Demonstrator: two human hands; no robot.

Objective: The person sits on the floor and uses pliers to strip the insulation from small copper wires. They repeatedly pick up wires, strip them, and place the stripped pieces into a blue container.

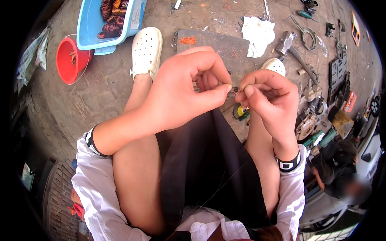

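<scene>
My left hand (193, 81) and my right hand (268, 96) meet in front of my knees, fingertips a small gap apart. Thumb and forefinger of each pinch a thin reddish wire (235, 89); most of it is hidden by the fingers. Beyond them a flat dark slab (217, 45) lies on the floor. On its left part rests a small bundle of short orange copper-coloured wires (188, 40), with loose thin strands (236, 53) on the right part.
At left stand a light-blue plastic tub (122, 40) with dark copper coils (112, 27) and a red bucket (64, 64). White paper (257, 36), a sledgehammer (286, 42), an angle grinder (240, 111) and a clutch disc (306, 126) lie rightward. A person (337, 168) crouches beside a car (374, 150).
</scene>
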